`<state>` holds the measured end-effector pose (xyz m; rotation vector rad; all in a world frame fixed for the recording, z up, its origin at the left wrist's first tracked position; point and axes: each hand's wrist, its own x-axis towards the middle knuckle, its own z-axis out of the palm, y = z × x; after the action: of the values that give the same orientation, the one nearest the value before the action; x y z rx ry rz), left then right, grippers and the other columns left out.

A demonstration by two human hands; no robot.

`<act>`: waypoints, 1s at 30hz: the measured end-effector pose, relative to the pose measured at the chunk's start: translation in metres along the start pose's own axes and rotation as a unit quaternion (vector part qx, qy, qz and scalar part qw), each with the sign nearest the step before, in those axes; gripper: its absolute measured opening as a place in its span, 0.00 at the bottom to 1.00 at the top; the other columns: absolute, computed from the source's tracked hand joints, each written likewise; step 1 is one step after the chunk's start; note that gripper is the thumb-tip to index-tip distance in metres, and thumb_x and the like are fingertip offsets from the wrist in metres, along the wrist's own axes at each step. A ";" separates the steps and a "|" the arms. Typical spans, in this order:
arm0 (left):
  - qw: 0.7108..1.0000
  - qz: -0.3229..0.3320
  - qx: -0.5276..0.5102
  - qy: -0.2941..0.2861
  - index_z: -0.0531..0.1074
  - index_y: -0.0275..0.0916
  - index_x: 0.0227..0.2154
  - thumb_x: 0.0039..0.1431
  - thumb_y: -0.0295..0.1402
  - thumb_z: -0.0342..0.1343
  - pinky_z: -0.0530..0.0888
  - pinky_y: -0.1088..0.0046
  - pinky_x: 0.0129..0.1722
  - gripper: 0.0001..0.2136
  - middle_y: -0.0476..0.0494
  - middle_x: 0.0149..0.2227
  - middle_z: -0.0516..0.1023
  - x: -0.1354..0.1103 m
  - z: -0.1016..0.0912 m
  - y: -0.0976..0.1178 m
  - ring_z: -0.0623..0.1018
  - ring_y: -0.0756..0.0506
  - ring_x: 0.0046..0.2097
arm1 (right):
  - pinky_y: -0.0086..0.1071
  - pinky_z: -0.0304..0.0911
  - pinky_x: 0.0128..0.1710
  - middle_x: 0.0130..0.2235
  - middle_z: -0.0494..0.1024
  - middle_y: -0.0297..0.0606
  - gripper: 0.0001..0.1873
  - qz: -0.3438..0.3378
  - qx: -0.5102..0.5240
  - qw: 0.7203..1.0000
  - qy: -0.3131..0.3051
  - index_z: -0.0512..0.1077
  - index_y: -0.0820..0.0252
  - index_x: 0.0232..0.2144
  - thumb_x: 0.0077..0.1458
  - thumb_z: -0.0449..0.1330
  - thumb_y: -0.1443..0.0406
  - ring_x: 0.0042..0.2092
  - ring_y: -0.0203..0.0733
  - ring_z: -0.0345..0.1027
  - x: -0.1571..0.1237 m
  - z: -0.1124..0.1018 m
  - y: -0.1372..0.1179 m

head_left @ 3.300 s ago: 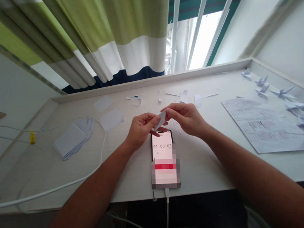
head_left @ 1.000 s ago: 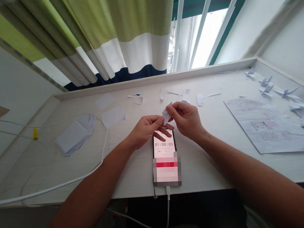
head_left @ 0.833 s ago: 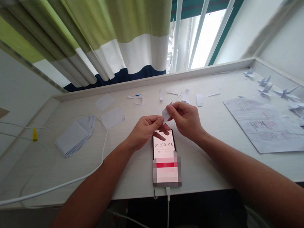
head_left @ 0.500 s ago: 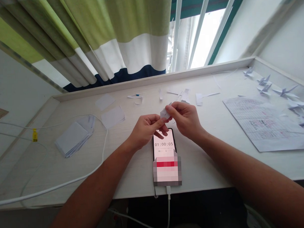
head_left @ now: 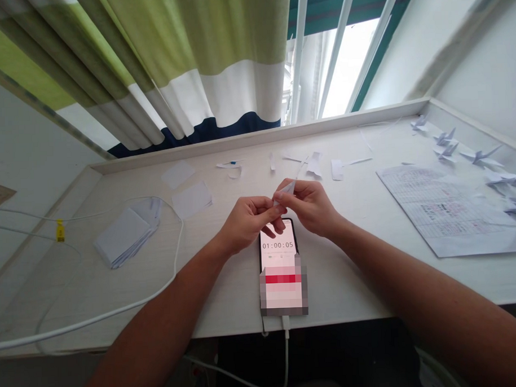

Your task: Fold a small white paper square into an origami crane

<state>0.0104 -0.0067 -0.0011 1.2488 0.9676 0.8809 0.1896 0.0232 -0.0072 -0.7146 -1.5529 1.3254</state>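
Both my hands meet above the middle of the white desk (head_left: 210,285), pinching one small folded piece of white paper (head_left: 284,191). My left hand (head_left: 246,221) grips its near lower end with thumb and fingers closed. My right hand (head_left: 311,206) pinches the far upper end, fingers curled. The paper is narrow and mostly hidden between my fingertips. Just below my hands a phone (head_left: 281,266) lies flat on the desk, its screen showing a timer.
A stack of white paper squares (head_left: 123,236) lies at the left, with two loose squares (head_left: 191,199) behind it. A white cable (head_left: 118,308) loops across the left side. Paper scraps (head_left: 314,164) lie beyond my hands. A printed sheet (head_left: 453,212) and several folded paper cranes (head_left: 479,156) sit at the right.
The paper piece has been folded narrower and tilted flatter between my fingertips. My right hand has come down and closer to my left. The timer has advanced by a few seconds.
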 end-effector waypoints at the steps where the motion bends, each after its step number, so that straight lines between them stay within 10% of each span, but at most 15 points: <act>1: 1.000 0.000 0.001 -0.002 0.76 0.36 0.25 0.56 0.48 0.70 0.78 0.75 0.25 0.19 0.44 0.26 0.82 0.000 0.000 0.001 0.81 0.48 0.27 | 0.34 0.65 0.31 0.28 0.74 0.32 0.17 -0.002 0.003 1.000 -0.002 0.77 0.58 0.26 0.61 0.68 0.55 0.30 0.36 0.67 0.000 0.000 0.000; 15: 1.000 0.009 0.014 -0.005 0.81 0.36 0.33 0.58 0.48 0.68 0.79 0.72 0.27 0.17 0.42 0.27 0.83 -0.002 0.001 0.000 0.83 0.45 0.30 | 0.36 0.69 0.37 0.29 0.78 0.37 0.29 0.000 -0.017 0.999 -0.027 0.80 0.58 0.31 0.69 0.54 0.44 0.32 0.39 0.71 0.001 -0.009 -0.002; 23: 0.919 0.183 0.271 0.219 0.85 0.44 0.43 0.66 0.43 0.62 0.78 0.68 0.39 0.12 0.42 0.36 0.86 0.001 -0.005 -0.013 0.82 0.43 0.36 | 0.35 0.73 0.31 0.30 0.79 0.32 0.28 0.043 0.031 0.997 0.053 0.74 0.58 0.52 0.62 0.65 0.44 0.27 0.36 0.74 0.004 -0.005 0.002; 30: 0.928 0.204 0.258 0.175 0.79 0.45 0.56 0.65 0.42 0.62 0.81 0.69 0.41 0.18 0.40 0.51 0.85 -0.002 -0.004 -0.010 0.83 0.41 0.51 | 0.39 0.76 0.40 0.33 0.81 0.33 0.21 0.018 0.006 0.997 0.070 0.72 0.57 0.50 0.59 0.70 0.55 0.34 0.40 0.78 0.002 -0.001 0.001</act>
<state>0.0062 -0.0079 -0.0108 1.8273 1.3024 1.2534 0.1901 0.0255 -0.0075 -0.8134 -1.4251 1.2835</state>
